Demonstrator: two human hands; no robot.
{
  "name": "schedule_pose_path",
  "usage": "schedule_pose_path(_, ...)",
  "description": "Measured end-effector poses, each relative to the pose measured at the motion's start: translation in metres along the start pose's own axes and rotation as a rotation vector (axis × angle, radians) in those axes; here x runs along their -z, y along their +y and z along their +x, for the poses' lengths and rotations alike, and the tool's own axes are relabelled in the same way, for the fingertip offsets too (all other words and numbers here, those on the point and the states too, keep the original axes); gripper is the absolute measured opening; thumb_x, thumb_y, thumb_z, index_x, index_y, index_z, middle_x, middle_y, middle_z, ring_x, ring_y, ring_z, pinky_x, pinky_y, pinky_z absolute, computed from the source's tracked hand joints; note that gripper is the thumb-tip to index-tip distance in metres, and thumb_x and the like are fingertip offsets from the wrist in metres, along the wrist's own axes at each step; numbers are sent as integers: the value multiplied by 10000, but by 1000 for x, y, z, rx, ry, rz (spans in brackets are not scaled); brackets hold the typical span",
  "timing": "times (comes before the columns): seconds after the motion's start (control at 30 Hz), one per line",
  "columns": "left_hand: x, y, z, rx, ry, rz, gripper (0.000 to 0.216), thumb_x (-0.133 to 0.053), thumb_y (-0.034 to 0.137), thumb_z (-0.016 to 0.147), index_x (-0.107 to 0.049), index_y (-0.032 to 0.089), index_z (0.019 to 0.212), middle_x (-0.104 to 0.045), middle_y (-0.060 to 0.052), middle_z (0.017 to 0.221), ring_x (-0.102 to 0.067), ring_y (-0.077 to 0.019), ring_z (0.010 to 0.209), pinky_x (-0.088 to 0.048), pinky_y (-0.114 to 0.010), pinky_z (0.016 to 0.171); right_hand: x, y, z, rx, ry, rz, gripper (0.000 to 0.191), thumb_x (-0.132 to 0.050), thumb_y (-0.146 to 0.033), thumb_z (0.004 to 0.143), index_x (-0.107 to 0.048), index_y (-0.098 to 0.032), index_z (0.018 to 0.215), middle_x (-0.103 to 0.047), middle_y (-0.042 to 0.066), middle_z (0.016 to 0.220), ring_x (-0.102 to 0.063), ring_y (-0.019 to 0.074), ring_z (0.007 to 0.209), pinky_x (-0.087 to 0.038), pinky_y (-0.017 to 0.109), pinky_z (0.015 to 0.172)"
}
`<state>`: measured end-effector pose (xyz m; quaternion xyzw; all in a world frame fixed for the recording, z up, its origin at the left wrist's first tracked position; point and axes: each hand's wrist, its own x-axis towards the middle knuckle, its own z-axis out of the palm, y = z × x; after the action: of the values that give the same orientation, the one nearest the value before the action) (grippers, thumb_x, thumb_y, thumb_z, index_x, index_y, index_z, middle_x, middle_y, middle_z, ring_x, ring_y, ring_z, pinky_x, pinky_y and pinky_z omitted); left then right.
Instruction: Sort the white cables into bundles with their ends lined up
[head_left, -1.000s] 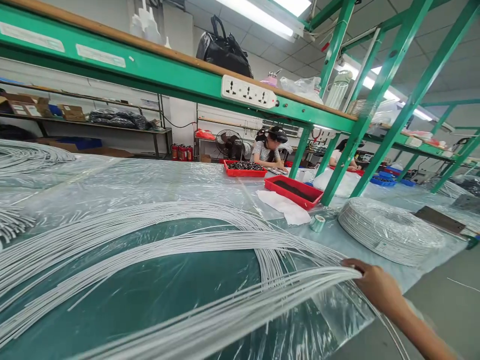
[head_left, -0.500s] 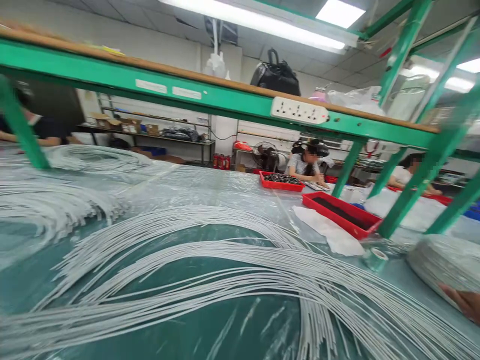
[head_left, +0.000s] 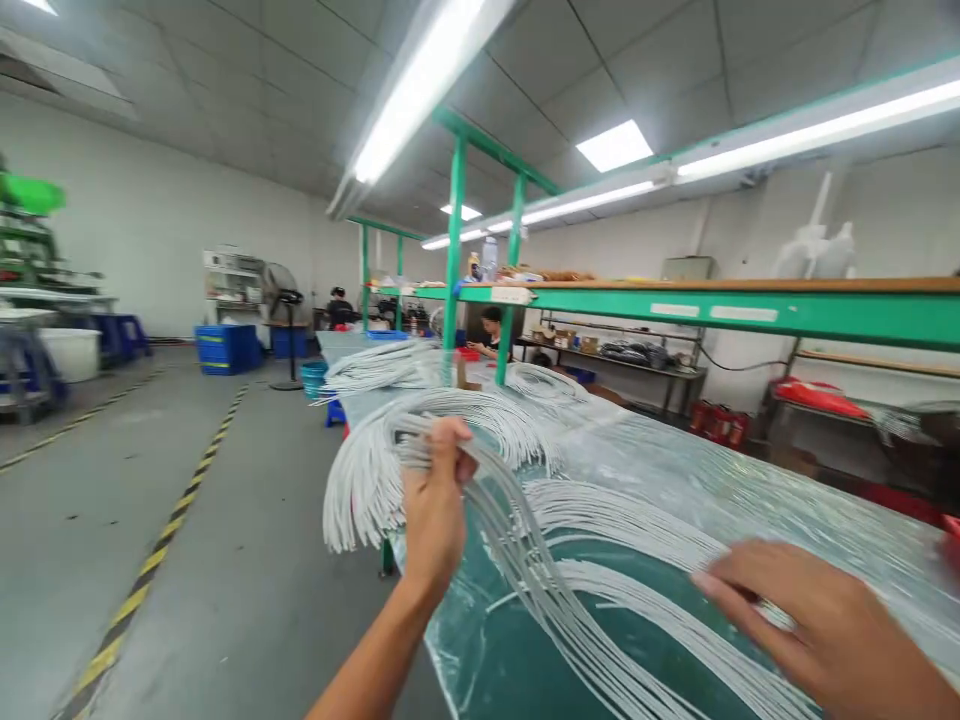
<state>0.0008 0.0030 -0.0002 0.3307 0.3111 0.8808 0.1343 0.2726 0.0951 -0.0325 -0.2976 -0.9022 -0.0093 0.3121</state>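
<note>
My left hand (head_left: 435,510) is closed around a bundle of thin white cables (head_left: 517,530), near their ends. From the fist the held cables arc down to the right, over the green tabletop (head_left: 517,670). At the right, my right hand (head_left: 817,610) hovers over another spread of white cables (head_left: 630,515), fingers curved, with a gap between thumb and forefinger. A bit of white shows through that gap; no cable is visibly gripped there. Behind my left hand lies a thick coiled pile of white cables (head_left: 360,490), its ends hanging over the table edge.
A green shelf frame (head_left: 847,310) runs above the table's far side, with an upright post (head_left: 454,250). Further cable coils (head_left: 382,365) lie beyond. A person (head_left: 491,330) sits behind the post. Floor with striped tape (head_left: 172,525) and blue crates (head_left: 225,348) is at left.
The view has swung left, bringing the floor and table end into sight. Both my hands are now plainly in view, the left holding cables; earlier only part of a hand showed at the right edge.
</note>
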Motion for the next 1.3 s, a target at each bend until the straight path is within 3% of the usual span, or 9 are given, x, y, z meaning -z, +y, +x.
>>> schedule_pose_path(0.17, -5, -9, 2, -26, -122, -26, 283, -497, 440, 828, -524, 198, 684, -330, 47, 572, -300, -83, 520, -290, -193, 504, 7, -117, 132, 446, 65, 327, 215, -441, -325, 885, -597, -229, 997, -629, 24, 1003, -558, 170, 925, -442, 319, 803)
schedule_pose_path(0.33, -1, -6, 4, 64, -215, -79, 339, -554, 486, 773, -530, 178, 634, -455, 25, 635, -381, -91, 591, -337, -199, 582, 16, -166, 186, 771, -150, 566, 256, -399, -278, 921, -584, -227, 1090, -570, -2, 1175, -516, 121, 1061, -400, 289, 918)
schedule_pose_path(0.47, -7, -2, 8, 139, -327, -218, 331, -596, 484, 743, -528, 174, 649, -500, 2, 628, -445, -124, 621, -373, -249, 627, 19, -175, 197, 647, -483, 548, 350, -396, -398, 903, -648, -171, 990, -653, 14, 830, -529, 48, 445, -435, 183, 421)
schedule_pose_path(0.57, -13, 0, 11, 177, -431, -249, 333, -583, 468, 757, -498, 167, 641, -479, 2, 597, -433, -120, 572, -352, -267, 575, 21, -171, 197, 550, -561, 563, 366, -440, -428, 874, -656, -144, 954, -608, -17, 642, -449, 42, 331, -344, 168, 303)
schedule_pose_path(0.7, -15, -4, 14, 170, -477, -201, 379, -620, 465, 722, -422, 169, 592, -362, 44, 521, -337, -84, 505, -291, -250, 515, 18, -163, 192, 623, -556, 635, 288, -467, -337, 886, -659, -136, 960, -677, 28, 862, -624, 89, 694, -482, 177, 600)
schedule_pose_path(0.8, -16, -9, 16, 170, -481, -154, 370, -664, 425, 690, -413, 170, 595, -325, 64, 492, -291, -69, 474, -240, -239, 474, 17, -155, 189, 719, -539, 664, 296, -420, -300, 914, -635, -131, 1028, -671, 47, 971, -596, 110, 922, -455, 209, 790)
schedule_pose_path(1.03, -24, -9, 21, 149, -541, -56, 277, -653, 340, 706, -434, 174, 671, -323, 85, 457, -273, -61, 434, -213, -220, 433, 37, -148, 182, 743, -343, 473, 291, -382, -276, 932, -647, -173, 993, -657, 24, 1005, -574, 124, 960, -425, 265, 857)
schedule_pose_path(1.17, -27, 0, 22, 101, -591, 109, 290, -565, 422, 754, -420, 194, 647, -317, 76, 462, -266, -77, 434, -249, -227, 441, 55, -163, 178, 899, -7, 393, 311, -350, -309, 943, -533, -218, 1178, -509, -7, 1273, -368, 124, 1229, -233, 336, 1060)
schedule_pose_path(1.3, -23, 4, 22, -25, -472, 363, 250, -585, 442, 685, -506, 205, 671, -434, 16, 532, -453, -170, 600, -387, -309, 634, 44, -170, 178, 1021, -144, 6, 367, -381, -435, 908, -624, -189, 1031, -584, 38, 1178, -384, 209, 1226, -224, 429, 1054)
